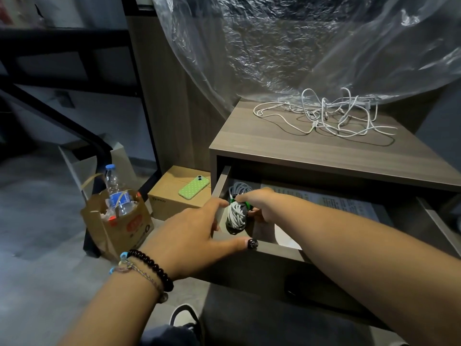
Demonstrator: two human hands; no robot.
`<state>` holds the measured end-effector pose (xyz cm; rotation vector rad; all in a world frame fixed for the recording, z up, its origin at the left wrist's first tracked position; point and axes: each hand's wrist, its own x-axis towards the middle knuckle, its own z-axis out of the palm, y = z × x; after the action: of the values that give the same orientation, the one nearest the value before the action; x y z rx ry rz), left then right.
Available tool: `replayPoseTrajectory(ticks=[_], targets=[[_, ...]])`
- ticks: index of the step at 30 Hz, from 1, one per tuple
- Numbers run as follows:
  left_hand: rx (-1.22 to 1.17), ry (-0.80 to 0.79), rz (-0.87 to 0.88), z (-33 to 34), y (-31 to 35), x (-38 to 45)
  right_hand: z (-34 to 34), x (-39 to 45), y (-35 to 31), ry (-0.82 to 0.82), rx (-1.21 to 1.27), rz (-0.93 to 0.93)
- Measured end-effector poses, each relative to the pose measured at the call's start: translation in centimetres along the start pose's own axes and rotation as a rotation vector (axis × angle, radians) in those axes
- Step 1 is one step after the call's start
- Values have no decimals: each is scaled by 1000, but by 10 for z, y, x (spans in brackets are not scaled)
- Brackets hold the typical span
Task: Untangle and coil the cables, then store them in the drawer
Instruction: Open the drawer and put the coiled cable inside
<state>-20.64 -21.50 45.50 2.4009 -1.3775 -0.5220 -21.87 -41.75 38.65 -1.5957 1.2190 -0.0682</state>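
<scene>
At the far left a brown paper bag is standing on the floor, holding a clear water bottle whose blue label is too blurred to read; the orange print on the bag is also unreadable. Beside it a cardboard box is showing the word "PICO" on its front, and a phone in a green dotted case is lying on its lid.

The left hand, with bead bracelets at the wrist, is resting open on the front corner of the pulled-out drawer, fingers spread and nearly straight, the dark-nailed thumb lying along the front rim. Just right of it the right hand is gripping a coiled white cable bundle with a green tie at its top, inside the drawer's left end; its fingers are curling behind the bundle and are mostly hidden. The bundle's long axis is running roughly upright, slightly tilted. Another grey coil is lying behind it. A printed sheet is lining the drawer floor, its text too small to read.

On the cabinet top a tangle of white cables is sprawling, its far edge touching crinkled clear plastic sheeting.
</scene>
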Motion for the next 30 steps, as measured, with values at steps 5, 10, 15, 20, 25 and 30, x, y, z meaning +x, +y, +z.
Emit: replayPoseTrajectory(ticks=[5,10,15,20,25,30], targets=[[67,1,3,0,5,-3,-10,-13,-8,-3,-108,-99],[182,46,16,4,9,0,-36,-39,-4,104,-206,-294],[296,212,76,22,13,7,-87,-89,30,209,-422,-590],[414,301,76,41,17,28,-142,-124,84,313,-734,-842],[437,366,78,50,24,48,-198,-110,129,495,-1147,-742],[405,447,34,54,31,74,-224,-92,130,581,-1169,-632]])
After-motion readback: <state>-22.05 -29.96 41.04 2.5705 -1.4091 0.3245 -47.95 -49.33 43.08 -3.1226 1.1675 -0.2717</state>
